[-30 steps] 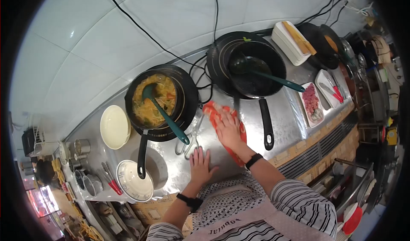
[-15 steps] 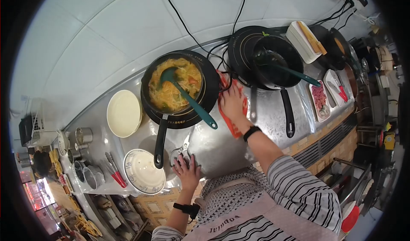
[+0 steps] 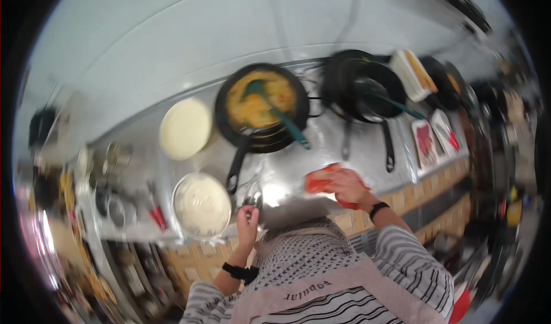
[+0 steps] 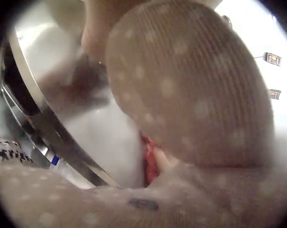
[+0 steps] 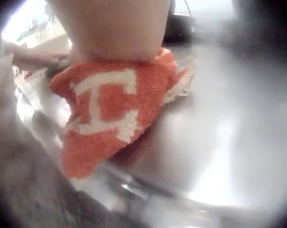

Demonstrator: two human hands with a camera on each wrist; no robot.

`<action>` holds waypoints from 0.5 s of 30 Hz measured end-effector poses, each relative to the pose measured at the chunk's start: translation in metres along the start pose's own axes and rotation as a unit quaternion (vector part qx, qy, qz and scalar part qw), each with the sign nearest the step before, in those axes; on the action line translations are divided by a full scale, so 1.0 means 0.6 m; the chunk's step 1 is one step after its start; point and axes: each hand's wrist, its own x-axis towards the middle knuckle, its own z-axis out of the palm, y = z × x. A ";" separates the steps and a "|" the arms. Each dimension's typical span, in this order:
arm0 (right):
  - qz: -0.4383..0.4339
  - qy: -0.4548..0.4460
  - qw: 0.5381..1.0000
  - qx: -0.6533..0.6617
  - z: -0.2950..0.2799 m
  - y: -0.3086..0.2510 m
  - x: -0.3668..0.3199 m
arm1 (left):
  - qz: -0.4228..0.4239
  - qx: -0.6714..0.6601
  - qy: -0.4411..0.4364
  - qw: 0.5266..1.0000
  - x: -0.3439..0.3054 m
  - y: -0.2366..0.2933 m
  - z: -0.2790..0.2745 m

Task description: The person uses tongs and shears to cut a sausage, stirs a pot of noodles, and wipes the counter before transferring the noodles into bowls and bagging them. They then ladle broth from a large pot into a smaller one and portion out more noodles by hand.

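In the head view, my left hand (image 3: 247, 223) is at the counter's front edge, its fingers pinched at the handles of metal scissors (image 3: 252, 193); motion blurs this grip. My right hand (image 3: 351, 187) grips a bunched red cloth (image 3: 319, 181) with pale markings, near the front edge. In the right wrist view the cloth (image 5: 108, 102) hangs in folds from the hand (image 5: 115, 33) over shiny metal. The left wrist view is mostly filled by a blurred close-up of the hand (image 4: 191, 85), with a bit of red (image 4: 150, 164) behind; the scissors cannot be made out there.
A pan of yellow food (image 3: 261, 103) holding a green ladle stands behind the scissors. Right of it is a dark pan (image 3: 376, 91) with another ladle. Two pale bowls (image 3: 185, 129) (image 3: 202, 206) stand left; a meat tray (image 3: 425, 143) and white containers (image 3: 410, 74) stand right.
My right hand has drawn the cloth back from between the pans to the front edge, bunching it. The left fingers, spread before, have closed at the scissors. The head view has shifted.
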 end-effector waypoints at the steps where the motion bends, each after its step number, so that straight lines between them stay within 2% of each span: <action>1: 0.059 0.006 0.998 0.015 -0.006 0.028 -0.003 | -0.210 -0.250 -0.017 0.945 -0.022 0.008 -0.015; 2: 0.087 0.093 0.991 -0.036 -0.002 0.046 -0.017 | -0.359 -0.375 0.038 0.854 -0.035 0.043 -0.037; 3: 0.113 0.186 0.973 -0.081 0.005 0.051 -0.031 | -0.398 -0.433 0.096 0.803 -0.044 0.060 -0.055; 5: 0.084 0.234 0.963 -0.100 -0.013 0.031 -0.021 | -0.322 -0.604 0.162 0.711 -0.041 -0.022 -0.076; 7: 0.039 0.222 0.970 -0.091 -0.023 0.018 -0.024 | -0.262 -0.548 0.245 0.756 -0.033 -0.094 -0.068; 8: 0.033 0.230 0.968 -0.096 -0.020 0.010 -0.027 | -0.252 -0.542 0.285 0.749 -0.057 -0.079 -0.066; 9: 0.026 0.235 0.966 -0.101 -0.013 0.011 -0.032 | -0.248 -0.538 0.327 0.737 -0.090 -0.054 -0.056; 11: -0.006 0.230 0.966 -0.115 0.009 0.032 -0.042 | -0.185 -0.600 0.321 0.709 -0.194 -0.031 -0.021; 14: -0.053 0.256 0.965 0.009 -0.029 -0.045 -0.037 | -0.185 -0.644 0.380 0.637 -0.400 -0.021 0.054; 15: -0.081 0.255 0.962 0.053 -0.031 -0.075 -0.043 | -0.169 -0.628 0.419 0.634 -0.476 -0.022 0.090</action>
